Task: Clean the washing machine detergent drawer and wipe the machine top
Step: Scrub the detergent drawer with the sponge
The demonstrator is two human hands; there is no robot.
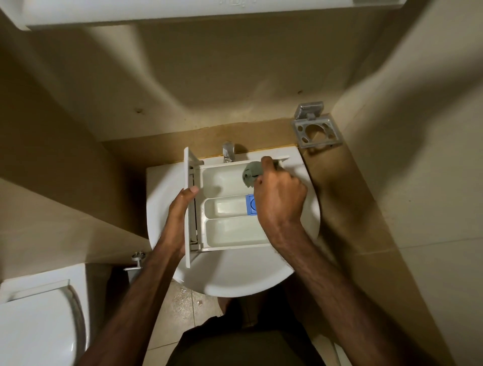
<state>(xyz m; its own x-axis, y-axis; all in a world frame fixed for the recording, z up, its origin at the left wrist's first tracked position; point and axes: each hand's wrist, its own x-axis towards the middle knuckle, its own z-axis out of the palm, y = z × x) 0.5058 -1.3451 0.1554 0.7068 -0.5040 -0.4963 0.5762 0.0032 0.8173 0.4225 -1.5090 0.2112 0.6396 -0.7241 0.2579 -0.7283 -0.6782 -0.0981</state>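
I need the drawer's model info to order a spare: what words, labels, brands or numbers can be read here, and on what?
None can be read.
Detergent drawer: no print visible.
Blue insert: moulded shapes only, no legible text.
White cabinet at the top: faint embossed marks, too blurred to read.

Both bare forearms reach forward from the near edge, converging toward the middle. The left hand lies at the left, palm turned inward, gripping the detergent drawer by its front panel, thumb tip on the panel's right face and the other fingers hidden behind it. The right hand sits farther right with its back upward, wrist bent, fingers curled round a grey cloth at the far end.
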